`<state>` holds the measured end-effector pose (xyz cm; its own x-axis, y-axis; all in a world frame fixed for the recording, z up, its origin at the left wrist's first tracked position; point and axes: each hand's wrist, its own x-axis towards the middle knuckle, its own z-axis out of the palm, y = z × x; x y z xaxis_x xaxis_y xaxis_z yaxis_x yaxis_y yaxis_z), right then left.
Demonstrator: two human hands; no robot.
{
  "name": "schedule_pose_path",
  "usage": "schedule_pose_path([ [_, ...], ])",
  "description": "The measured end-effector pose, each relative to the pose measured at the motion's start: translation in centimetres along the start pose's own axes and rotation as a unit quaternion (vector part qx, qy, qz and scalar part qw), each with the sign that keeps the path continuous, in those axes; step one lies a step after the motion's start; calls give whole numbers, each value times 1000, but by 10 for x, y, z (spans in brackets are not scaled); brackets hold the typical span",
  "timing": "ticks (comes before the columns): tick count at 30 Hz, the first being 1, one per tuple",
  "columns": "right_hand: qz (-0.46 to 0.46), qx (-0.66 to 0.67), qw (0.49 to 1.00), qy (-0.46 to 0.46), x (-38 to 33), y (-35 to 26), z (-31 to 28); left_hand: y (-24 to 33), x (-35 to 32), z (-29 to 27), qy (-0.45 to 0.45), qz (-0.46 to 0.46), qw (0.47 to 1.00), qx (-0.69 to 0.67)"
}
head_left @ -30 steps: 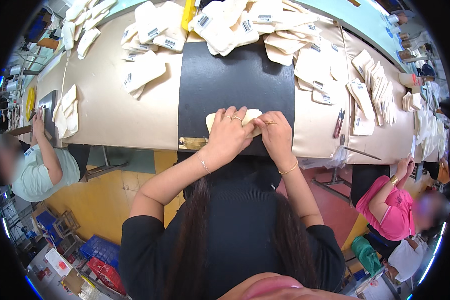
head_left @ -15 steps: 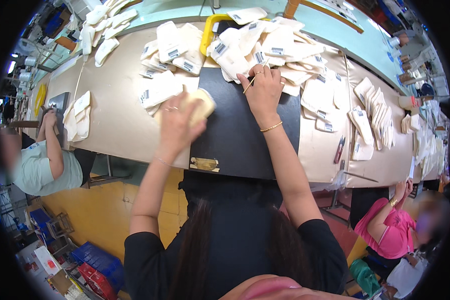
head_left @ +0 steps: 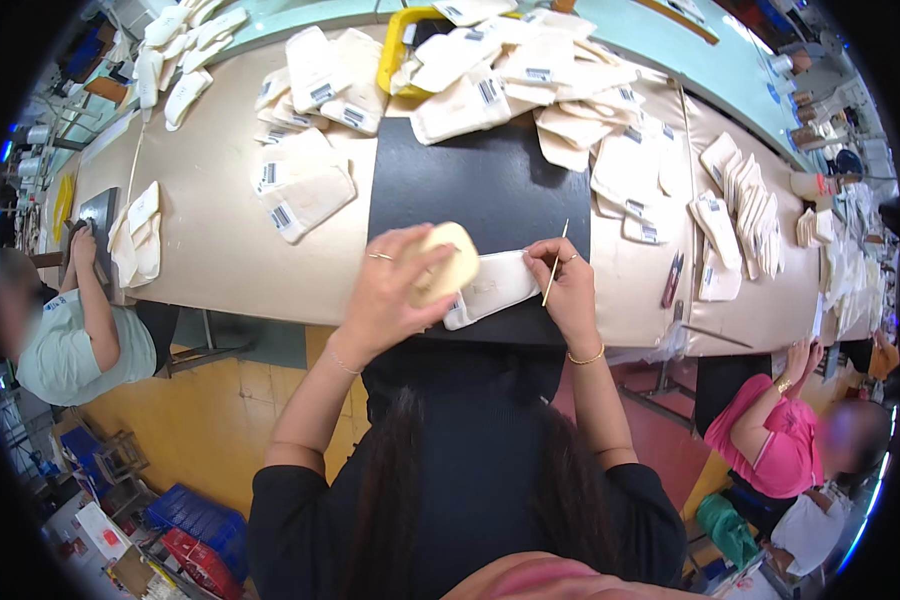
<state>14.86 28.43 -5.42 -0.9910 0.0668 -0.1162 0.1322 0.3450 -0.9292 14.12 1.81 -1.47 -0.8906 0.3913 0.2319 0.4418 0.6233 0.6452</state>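
Observation:
My left hand [head_left: 385, 285] is closed round a pale yellow block with rounded corners [head_left: 457, 265], whose exact kind I cannot tell. It is over the left end of a cream fabric piece [head_left: 500, 285] that lies near the front edge of a black board [head_left: 470, 190]. At the piece's right end, my right hand [head_left: 567, 285] pinches its upper corner. A thin pale stick [head_left: 557, 262] is held in the same fingers, pointing up and away. The block and my left hand hide part of the fabric piece.
A heap of labelled cream pieces [head_left: 540, 75] lies beyond the board, partly over a yellow tray [head_left: 394, 60]. Smaller piles [head_left: 310, 185] lie to the left and a row [head_left: 745, 215] to the right. Red-handled snips [head_left: 673, 280] rest right of the board. Co-workers sit at both sides.
My right hand has come back from the heap to the board's near edge, and a fabric piece now lies there. My left hand has moved rightward with the block, away from the left pile.

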Motion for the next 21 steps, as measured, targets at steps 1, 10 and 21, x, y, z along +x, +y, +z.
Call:
schedule_pose_path([
  [1, -98, -33, 994, 35, -7, 5, -1, 7, -2, 10, -31, 29, 999, 4],
  [10, -58, 67, 986, 138, -48, 19, -9, 29, 2, 66, -95, 100, 986, 90],
  [21, -93, -46, 989, 107, -55, 33, -5, 24, 9, 75, -134, 122, 978, 104],
])
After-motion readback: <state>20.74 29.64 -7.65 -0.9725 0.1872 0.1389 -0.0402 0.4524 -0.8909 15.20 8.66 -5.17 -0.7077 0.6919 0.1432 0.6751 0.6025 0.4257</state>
